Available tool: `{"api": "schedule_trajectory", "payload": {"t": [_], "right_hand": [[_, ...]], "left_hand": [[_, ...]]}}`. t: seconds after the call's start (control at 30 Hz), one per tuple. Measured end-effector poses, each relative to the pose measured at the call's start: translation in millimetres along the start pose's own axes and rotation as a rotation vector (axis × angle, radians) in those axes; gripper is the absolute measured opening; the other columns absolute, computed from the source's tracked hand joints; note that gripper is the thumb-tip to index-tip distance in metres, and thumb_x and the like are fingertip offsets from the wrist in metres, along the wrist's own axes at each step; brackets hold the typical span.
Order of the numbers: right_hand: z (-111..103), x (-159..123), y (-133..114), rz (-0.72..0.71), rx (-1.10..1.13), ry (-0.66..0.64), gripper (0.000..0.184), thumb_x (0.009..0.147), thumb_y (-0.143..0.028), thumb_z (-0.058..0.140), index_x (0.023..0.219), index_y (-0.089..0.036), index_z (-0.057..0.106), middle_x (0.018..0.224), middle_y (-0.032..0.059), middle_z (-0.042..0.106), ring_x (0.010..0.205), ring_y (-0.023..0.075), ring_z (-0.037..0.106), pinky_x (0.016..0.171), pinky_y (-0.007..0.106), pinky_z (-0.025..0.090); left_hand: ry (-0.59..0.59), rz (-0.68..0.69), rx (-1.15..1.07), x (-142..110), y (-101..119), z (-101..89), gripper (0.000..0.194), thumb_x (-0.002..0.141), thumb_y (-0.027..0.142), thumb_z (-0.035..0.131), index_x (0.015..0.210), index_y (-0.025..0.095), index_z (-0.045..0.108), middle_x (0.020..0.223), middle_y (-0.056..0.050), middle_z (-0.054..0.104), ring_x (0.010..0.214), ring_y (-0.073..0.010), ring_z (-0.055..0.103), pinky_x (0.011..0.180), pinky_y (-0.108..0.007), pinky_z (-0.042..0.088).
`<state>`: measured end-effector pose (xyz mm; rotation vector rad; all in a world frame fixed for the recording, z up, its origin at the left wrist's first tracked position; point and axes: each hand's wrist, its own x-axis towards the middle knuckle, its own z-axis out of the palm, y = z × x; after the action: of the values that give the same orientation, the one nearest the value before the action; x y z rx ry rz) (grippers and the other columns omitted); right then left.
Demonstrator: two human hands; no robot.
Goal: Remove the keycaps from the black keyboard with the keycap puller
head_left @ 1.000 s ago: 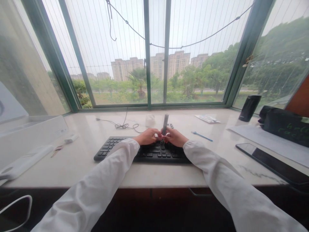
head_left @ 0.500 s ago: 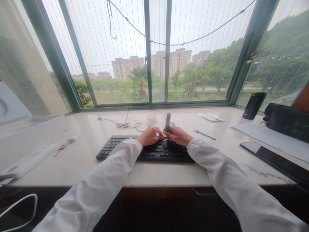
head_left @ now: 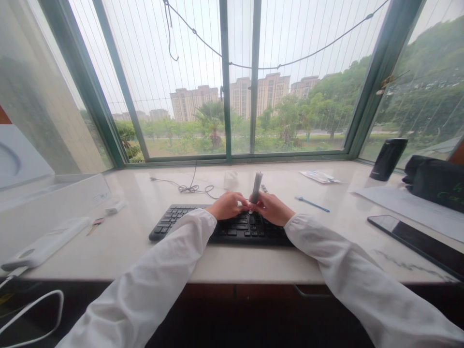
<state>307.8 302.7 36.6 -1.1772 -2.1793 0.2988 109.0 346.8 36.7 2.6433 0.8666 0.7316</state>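
Observation:
A black keyboard [head_left: 166, 223] lies on the white countertop under both hands. My right hand [head_left: 273, 209] is closed around a grey, stick-shaped tool [head_left: 257, 186], which stands nearly upright and leans slightly right. Its lower end is hidden by the fingers. My left hand [head_left: 226, 205] hovers over the keyboard's middle with thumb and index finger pinched, close to the right fingertips. Something small and whitish shows between the two hands, too small to name. Behind the right hand, a few small dark pieces like keycaps [head_left: 264, 188] are partly visible.
A thin cable [head_left: 188, 187] lies behind the keyboard, near a whitish lump [head_left: 230, 180]. To the right are a blue stick [head_left: 312, 204], a packet [head_left: 319, 177], a phone [head_left: 416, 244] and a black cylinder [head_left: 388, 159]. A white power strip [head_left: 47, 244] lies left.
The whole view has shifted slightly right. The grey tool leans a little more to the right, and my left fingertips have come closer to the right hand's.

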Motion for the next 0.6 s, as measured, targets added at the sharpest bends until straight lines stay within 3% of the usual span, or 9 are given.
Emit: {"api": "schedule_trajectory", "payload": {"t": [0.13,0.3,0.43,0.6], "right_hand": [[3.4,1.5,3.5,0.037,0.045,0.026,0.013,0.088,-0.031,0.054,0.091,-0.019,0.057,0.078,0.0037,0.070,0.070,0.0176,0.065,0.065,0.026,0.046],[4.2,1.8,8.7,0.020,0.017,0.026,0.011,0.087,-0.028,0.056,0.092,-0.019,0.057,0.077,0.0035,0.069,0.069,0.0176,0.064,0.064,0.026,0.046],[2.9,-0.2,7.8,-0.009,-0.003,0.004,0.009,0.087,-0.025,0.055,0.094,-0.019,0.055,0.076,0.0033,0.069,0.068,0.0177,0.065,0.065,0.027,0.046],[6.4,-0.3,6.9,-0.027,-0.003,0.033,0.006,0.088,-0.025,0.053,0.090,-0.019,0.053,0.073,0.0035,0.068,0.068,0.0182,0.065,0.065,0.028,0.047]], "left_hand": [[-0.061,0.024,-0.023,-0.4,-2.1,-3.5,0.018,0.084,0.029,0.060,0.088,0.019,0.075,0.084,-0.003,0.066,0.068,-0.0097,0.054,0.066,-0.020,0.041],[-0.055,0.038,-0.005,0.0,-4.0,-1.9,0.018,0.085,0.026,0.058,0.088,0.019,0.074,0.084,-0.003,0.065,0.070,-0.0105,0.055,0.068,-0.021,0.042],[-0.087,0.036,0.012,0.2,-1.4,-4.2,0.019,0.086,0.029,0.058,0.090,0.020,0.074,0.086,-0.004,0.066,0.073,-0.0121,0.057,0.070,-0.022,0.043],[-0.157,0.089,0.043,-4.2,4.2,-11.4,0.028,0.090,0.038,0.052,0.103,0.020,0.069,0.104,-0.006,0.066,0.098,-0.0182,0.060,0.088,-0.027,0.044]]}}
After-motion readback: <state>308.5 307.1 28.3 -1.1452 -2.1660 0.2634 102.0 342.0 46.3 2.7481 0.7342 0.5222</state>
